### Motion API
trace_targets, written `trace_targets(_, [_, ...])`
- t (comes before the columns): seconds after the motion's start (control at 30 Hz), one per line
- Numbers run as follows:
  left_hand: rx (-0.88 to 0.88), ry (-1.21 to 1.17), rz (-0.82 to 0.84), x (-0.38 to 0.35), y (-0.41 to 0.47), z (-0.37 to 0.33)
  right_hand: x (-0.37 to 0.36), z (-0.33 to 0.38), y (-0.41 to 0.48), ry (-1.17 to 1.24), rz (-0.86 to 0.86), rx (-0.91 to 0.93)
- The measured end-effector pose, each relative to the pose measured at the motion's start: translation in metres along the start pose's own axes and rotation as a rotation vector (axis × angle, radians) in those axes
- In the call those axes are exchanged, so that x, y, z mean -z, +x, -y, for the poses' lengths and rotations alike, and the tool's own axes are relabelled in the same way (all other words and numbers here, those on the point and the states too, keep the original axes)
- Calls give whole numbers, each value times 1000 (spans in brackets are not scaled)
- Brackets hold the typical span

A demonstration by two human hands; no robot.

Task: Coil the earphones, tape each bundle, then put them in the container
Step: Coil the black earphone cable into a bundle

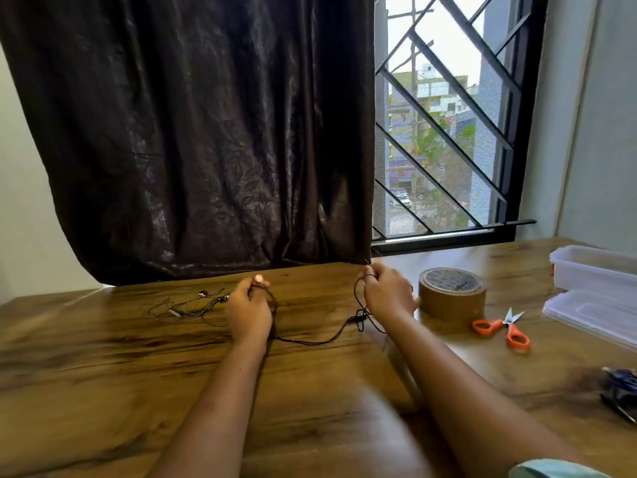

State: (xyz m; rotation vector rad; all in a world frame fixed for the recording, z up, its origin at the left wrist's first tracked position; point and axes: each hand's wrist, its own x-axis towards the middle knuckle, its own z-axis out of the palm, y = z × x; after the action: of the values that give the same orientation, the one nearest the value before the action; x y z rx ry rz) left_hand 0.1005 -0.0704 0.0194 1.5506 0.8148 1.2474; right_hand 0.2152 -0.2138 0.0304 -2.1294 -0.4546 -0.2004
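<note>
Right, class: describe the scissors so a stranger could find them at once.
Start at the barred window and drop to the wooden table below it. Right of the brown tape roll lie the scissors, the only thing with orange handles.

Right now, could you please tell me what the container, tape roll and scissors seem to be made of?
The container looks like translucent, milky plastic. The tape roll appears to be glossy brown packing film with a printed core. The scissors have smooth orange handles, probably plastic, and shiny blades, likely metal.
</note>
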Motion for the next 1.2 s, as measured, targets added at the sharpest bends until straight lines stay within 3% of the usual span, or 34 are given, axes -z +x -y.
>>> trace_targets(0.1, [87,-50,58,-2,0,0,0,2,-3,-332,159,25])
trace_targets(0.17, [116,-91,132,-6,-1,-3,0,7,-5,-424,282,12])
trace_targets(0.3, [86,-102,282,-8,-7,-11,3,13,-4,-90,424,56])
trace_targets(0.4, [75,-139,365,-7,-10,-17,20,17,-2,241,843,137])
trace_targets(0.43, [82,-181,395,-6,-11,-19,24,17,-2,249,896,136])
trace_targets(0.47, [78,-226,423,-6,-12,-22,26,17,-3,160,823,148])
trace_targets(0.5, [63,-258,446,-6,-13,-23,23,15,-4,-64,643,166])
trace_targets(0.57, [14,-263,469,-6,-15,-23,13,12,-10,-629,119,286])
trace_targets(0.6, [-8,-259,473,-7,-16,-23,5,13,-13,-666,-19,338])
trace_targets(0.67, [-38,-265,498,-9,-19,-24,-6,15,-13,-345,17,406])
trace_targets(0.73, [-51,-260,531,-10,-21,-26,-13,20,-12,100,278,404])
trace_targets(0.83, [-33,-291,607,-12,-22,-29,-30,24,-25,314,561,335])
trace_targets(0.9, [-27,-316,629,-13,-23,-30,-37,26,-30,450,623,293])
trace_targets(1.03, [23,-409,398,-14,-16,-29,-20,30,-24,635,666,234])
trace_targets(1.2, [249,-737,68,3,8,-16,6,7,-9,642,759,163])
